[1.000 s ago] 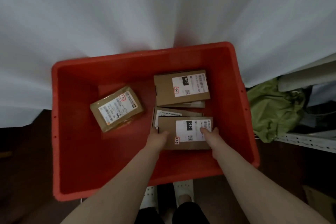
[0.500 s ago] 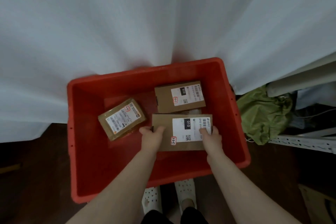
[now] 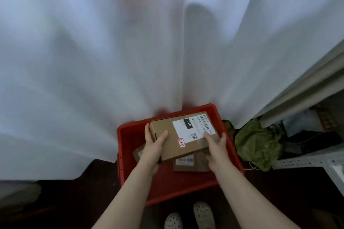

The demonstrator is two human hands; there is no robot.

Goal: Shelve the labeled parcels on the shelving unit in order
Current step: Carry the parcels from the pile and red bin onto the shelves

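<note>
The left hand [image 3: 154, 145] is gripping the left end of the brown parcel [image 3: 167, 141], thumb on top, while the right hand [image 3: 216, 147] is clasping its right edge. Between them the box is hanging tilted over the red crate [image 3: 128, 132], above 2 other parcels [image 3: 189, 163] lying inside. To me this is the pick-up step. Next, I reckon, they are needing to read the red-edged sticker [image 3: 181, 142] and carry the box right, to the matching slot on the metal shelving [image 3: 307, 160].
</note>
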